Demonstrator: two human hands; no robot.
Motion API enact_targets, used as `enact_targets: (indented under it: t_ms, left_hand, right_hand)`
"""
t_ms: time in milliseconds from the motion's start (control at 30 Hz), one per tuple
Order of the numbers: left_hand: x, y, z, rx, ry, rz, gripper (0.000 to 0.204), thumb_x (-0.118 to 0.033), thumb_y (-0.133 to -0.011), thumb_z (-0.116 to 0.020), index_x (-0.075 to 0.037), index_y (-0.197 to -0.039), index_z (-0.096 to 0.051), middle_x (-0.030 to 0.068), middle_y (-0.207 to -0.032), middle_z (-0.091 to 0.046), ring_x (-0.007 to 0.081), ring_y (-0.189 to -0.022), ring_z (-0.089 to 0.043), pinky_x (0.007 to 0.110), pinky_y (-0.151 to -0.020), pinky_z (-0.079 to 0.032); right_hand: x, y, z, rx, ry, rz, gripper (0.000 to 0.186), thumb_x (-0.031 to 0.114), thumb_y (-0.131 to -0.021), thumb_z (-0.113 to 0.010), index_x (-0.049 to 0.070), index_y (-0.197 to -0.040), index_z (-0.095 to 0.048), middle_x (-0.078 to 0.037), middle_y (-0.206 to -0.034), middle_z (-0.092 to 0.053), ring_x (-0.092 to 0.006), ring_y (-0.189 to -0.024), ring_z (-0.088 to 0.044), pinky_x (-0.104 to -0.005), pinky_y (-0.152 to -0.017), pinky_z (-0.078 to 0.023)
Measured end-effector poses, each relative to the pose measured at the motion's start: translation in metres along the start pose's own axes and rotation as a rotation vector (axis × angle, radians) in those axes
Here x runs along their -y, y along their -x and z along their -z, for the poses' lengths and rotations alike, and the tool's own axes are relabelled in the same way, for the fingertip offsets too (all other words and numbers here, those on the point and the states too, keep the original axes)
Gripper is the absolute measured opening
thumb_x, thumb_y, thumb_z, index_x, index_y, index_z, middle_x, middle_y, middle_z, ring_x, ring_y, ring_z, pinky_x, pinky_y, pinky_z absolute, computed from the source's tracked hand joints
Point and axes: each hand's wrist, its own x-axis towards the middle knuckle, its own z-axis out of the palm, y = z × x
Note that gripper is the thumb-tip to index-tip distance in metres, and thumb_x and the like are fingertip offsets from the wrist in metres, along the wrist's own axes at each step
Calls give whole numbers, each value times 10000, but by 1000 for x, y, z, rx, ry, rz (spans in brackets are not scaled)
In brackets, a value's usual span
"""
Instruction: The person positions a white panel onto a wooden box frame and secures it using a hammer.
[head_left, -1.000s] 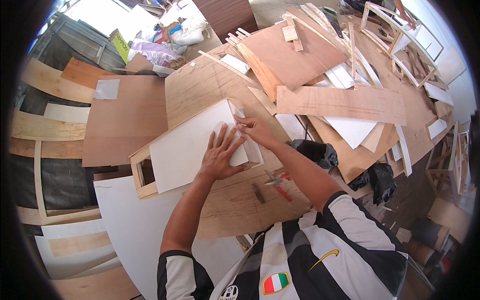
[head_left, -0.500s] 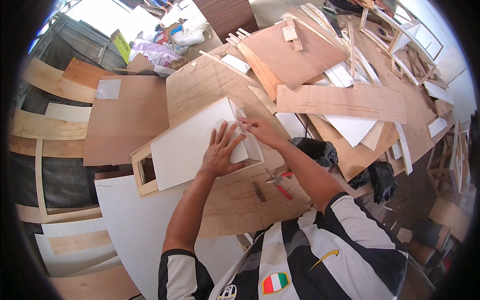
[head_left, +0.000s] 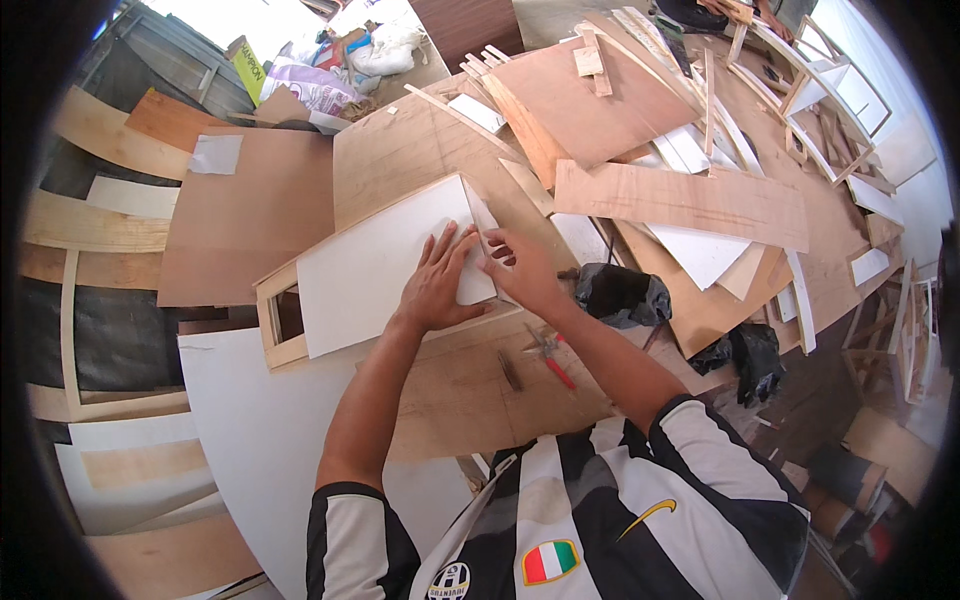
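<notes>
A shallow wooden box frame (head_left: 281, 354) lies slantwise on the plywood tabletop, mostly covered by a white sheet (head_left: 362, 272). My left hand (head_left: 436, 285) rests flat on the sheet near its right end, fingers spread. A narrow white flap (head_left: 481, 211) runs along that end. My right hand (head_left: 523, 270) is at the flap, its fingers curled and pinched against the flap's edge; its fingertips are partly hidden. Pliers with red handles (head_left: 550, 358) and a small dark tool (head_left: 510, 370) lie on the table, nearer me than the box.
Wood offcuts and a brown board (head_left: 592, 105) pile up at the back right, with a long plywood strip (head_left: 680, 203) across them. Black plastic bags (head_left: 622, 296) lie right of my right forearm. Large panels (head_left: 250, 215) lean at left. Another person's hands show at the top right.
My right hand has shifted slightly toward the near side along the flap, and its fingers are more curled. The left hand stays flat on the sheet. The whole view has shifted a little.
</notes>
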Motion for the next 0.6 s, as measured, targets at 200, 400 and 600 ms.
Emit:
enact_targets:
  t_ms: [200,400,600]
  left_hand:
    - [2,2,-1,-32,-50,-41,1116,-571,-771,-859,-124,-1656,-349,83,-1752,-304,356,-1646,-178,576,-1324,-164]
    - [-2,0,2,-1,-70,-56,1082,-545,-758,-872,-187,-1649,-374,113,-1750,-292,397,-1637,-182,623,-1300,-188]
    - [0,-1,-3,1,-88,-53,939,-501,-755,-860,-280,-1581,-471,87,-1755,-268,393,-1641,-151,636,-1306,-162]
  right_hand:
    - [-17,43,-12,-88,123,249,631,305,-850,-888,44,-1372,-647,-192,-1290,-709,-339,-1176,-688,-430,-950,-559]
    - [-32,58,-25,-123,127,141,660,314,-850,-891,25,-1389,-643,-218,-1294,-715,-362,-1176,-702,-445,-972,-557]
    - [-40,56,-33,-217,210,256,672,342,-846,-882,11,-1391,-670,-236,-1279,-723,-373,-1153,-719,-443,-959,-566]
